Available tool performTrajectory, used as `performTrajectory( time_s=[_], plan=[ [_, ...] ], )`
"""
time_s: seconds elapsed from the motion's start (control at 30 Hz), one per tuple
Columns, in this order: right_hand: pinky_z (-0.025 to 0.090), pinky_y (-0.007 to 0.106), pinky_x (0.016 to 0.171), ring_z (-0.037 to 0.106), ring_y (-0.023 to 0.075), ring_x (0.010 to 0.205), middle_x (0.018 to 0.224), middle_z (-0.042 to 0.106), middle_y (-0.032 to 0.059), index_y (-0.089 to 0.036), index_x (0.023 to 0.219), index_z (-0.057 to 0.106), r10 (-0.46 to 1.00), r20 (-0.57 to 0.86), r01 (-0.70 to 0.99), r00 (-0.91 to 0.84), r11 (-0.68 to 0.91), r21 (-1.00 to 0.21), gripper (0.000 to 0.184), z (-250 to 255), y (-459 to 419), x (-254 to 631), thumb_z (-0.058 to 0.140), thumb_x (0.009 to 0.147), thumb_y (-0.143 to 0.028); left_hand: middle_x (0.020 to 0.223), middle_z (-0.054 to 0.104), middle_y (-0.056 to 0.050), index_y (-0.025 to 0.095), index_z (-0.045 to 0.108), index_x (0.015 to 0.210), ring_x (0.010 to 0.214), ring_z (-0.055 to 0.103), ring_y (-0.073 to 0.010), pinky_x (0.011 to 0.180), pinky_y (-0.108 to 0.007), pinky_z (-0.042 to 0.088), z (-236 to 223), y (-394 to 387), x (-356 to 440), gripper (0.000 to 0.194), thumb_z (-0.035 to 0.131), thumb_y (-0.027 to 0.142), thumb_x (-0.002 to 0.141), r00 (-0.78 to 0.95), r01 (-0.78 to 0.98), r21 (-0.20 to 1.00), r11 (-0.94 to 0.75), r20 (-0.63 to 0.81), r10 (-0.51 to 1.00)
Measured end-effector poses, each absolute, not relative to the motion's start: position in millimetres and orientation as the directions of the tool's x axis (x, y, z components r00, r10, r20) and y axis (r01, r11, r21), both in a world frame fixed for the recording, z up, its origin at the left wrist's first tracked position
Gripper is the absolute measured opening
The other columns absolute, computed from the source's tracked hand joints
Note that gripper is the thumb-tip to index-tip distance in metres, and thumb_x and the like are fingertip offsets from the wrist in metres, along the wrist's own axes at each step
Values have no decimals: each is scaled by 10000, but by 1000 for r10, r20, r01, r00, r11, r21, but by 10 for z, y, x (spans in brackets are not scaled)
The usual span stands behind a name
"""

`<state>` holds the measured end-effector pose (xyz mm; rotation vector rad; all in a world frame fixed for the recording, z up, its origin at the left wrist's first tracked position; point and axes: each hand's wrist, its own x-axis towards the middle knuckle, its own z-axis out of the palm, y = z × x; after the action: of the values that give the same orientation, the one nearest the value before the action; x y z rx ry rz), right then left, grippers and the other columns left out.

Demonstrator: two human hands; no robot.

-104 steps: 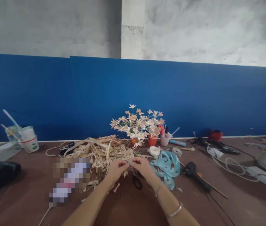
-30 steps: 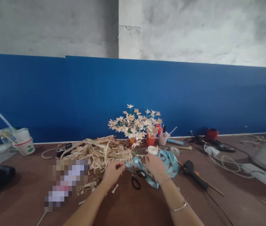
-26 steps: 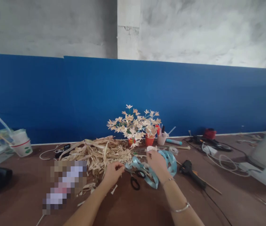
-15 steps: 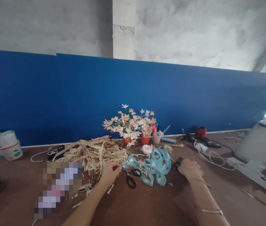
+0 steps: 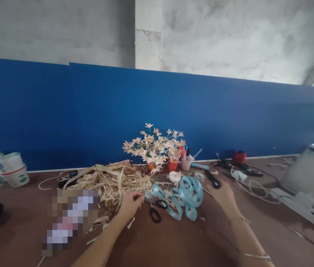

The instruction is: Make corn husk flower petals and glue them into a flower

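My left hand [image 5: 130,203] rests on the brown table [image 5: 173,241] at the edge of a pile of dried leaf strips [image 5: 111,180]. Its fingers are pinched together on something small I cannot make out, right by the end of a light blue ribbon [image 5: 186,194]. Black-handled scissors [image 5: 155,212] lie just right of that hand. My right hand [image 5: 224,193] is right of the ribbon and grips a black glue gun [image 5: 211,179], whose body sticks up and left out of the fingers.
A bunch of pale paper flowers [image 5: 154,145], an orange pot [image 5: 171,164] and a pen cup [image 5: 185,163] stand by the blue wall panel. Paper cups [image 5: 14,171] sit far left. Cables [image 5: 253,184] and a white appliance [image 5: 309,174] are at right.
My right hand left the ribbon, reached right to the black glue gun, took hold of it and lifted it off the table. My left hand stayed pinched by the leaf pile.
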<state>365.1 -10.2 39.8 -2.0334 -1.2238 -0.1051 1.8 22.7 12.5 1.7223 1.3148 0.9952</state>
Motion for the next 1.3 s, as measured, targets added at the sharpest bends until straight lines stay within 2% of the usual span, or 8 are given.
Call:
performTrajectory(
  time_s=[0.07, 0.1, 0.17, 0.27, 0.33, 0.57, 1.07, 1.3],
  plan=[
    [487, 333, 636, 616, 254, 734, 768, 658, 87, -131, 892, 614, 766, 477, 725, 432, 21, -689, 371, 435, -61, 3402, 576, 637, -397, 593, 622, -14, 148, 654, 652, 563, 524, -150, 548, -245, 376, 123, 226, 26, 230, 518, 333, 667, 165, 382, 907, -178, 123, 979],
    [487, 311, 589, 606, 222, 658, 712, 649, 51, -144, 882, 607, 830, 454, 666, 325, 140, -733, 351, 449, -46, 3232, 586, 639, -397, 588, 618, -12, 148, 653, 646, 555, 519, -147, 543, -244, 372, 116, 230, 29, 229, 518, 332, 666, 159, 374, 912, -167, 115, 981],
    [474, 278, 536, 569, 175, 562, 624, 614, 3, -175, 807, 598, 880, 445, 573, 165, 282, -770, 253, 471, -29, 2841, 626, 620, -343, 572, 606, -8, 148, 645, 620, 539, 507, -140, 531, -240, 363, 85, 248, 32, 224, 517, 327, 663, 148, 357, 922, -149, 102, 984],
    [474, 259, 633, 567, 161, 678, 699, 600, 7, -204, 734, 588, 797, 566, 516, -209, 582, -629, 90, 492, -21, 2289, 606, 646, -210, 538, 577, 0, 142, 628, 593, 509, 480, -126, 511, -234, 352, 4, 301, 26, 209, 515, 307, 654, 142, 313, 940, -135, 94, 985],
    [465, 258, 672, 556, 155, 734, 779, 583, 23, -197, 707, 570, 740, 571, 501, -355, 666, -552, 68, 474, -8, 2042, 566, 670, -140, 498, 550, 9, 139, 623, 590, 475, 455, -116, 490, -231, 342, -54, 341, 17, 230, 516, 330, 662, 145, 273, 953, -129, 92, 985],
    [443, 283, 785, 521, 178, 885, 937, 507, 55, -193, 767, 512, 697, 644, 502, -315, 698, -510, 239, 171, 77, 1942, 518, 606, -17, 486, 537, 19, 140, 643, 624, 463, 453, -107, 472, -220, 326, -130, 395, 3, 277, 560, 402, 662, 119, 231, 970, -71, 44, 992],
    [444, 277, 747, 517, 174, 849, 933, 487, 51, -200, 714, 461, 713, 605, 540, -355, 684, -491, 227, 117, 53, 1945, 527, 604, -13, 500, 542, 10, 128, 637, 595, 475, 436, -102, 484, -222, 314, -77, 358, 0, 256, 552, 362, 653, 134, 182, 980, -80, 56, 989],
    [441, 267, 732, 513, 170, 844, 936, 486, 48, -199, 709, 458, 724, 586, 549, -365, 675, -493, 219, 115, 62, 1948, 530, 602, -21, 496, 543, 15, 141, 620, 575, 475, 447, -107, 499, -228, 323, 18, 306, 17, 267, 575, 399, 627, 134, 158, 986, -46, 25, 991]
  ],
)
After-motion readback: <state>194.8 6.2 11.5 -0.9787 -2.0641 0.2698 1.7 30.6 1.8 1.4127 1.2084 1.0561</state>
